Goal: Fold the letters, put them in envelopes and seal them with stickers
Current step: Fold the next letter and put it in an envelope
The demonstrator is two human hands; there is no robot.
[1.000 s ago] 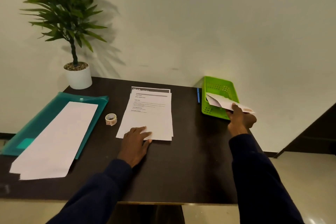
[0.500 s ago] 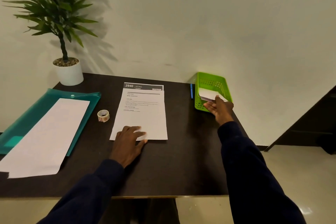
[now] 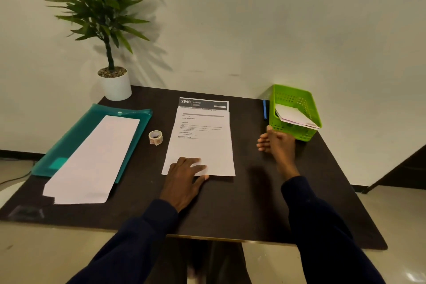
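Letters lay in a neat stack in the middle of the dark surface, flat and not folded yet. The left hand rested on the near edge of the top sheet. Its fingers were spread flat and pressed the paper down without gripping it.

The right hand was just beside the green basket at the far right. It looked blurry, but its fingers were loose and stretched out, and it held nothing.

One white envelope leaned at a tilt inside the basket. I guessed that one was finished, though I could not see a sticker on it.

The sticker roll sat on the surface, just left of the letters. Further left, a pile of long white papers lay on a teal folder. They looked like blank envelopes waiting for their turn.

So I thought the job had only got a little way. One envelope seemed done. The stack still had to be folded, tucked into envelopes and stuck shut. Folding the top sheet looked like the next thing to do.
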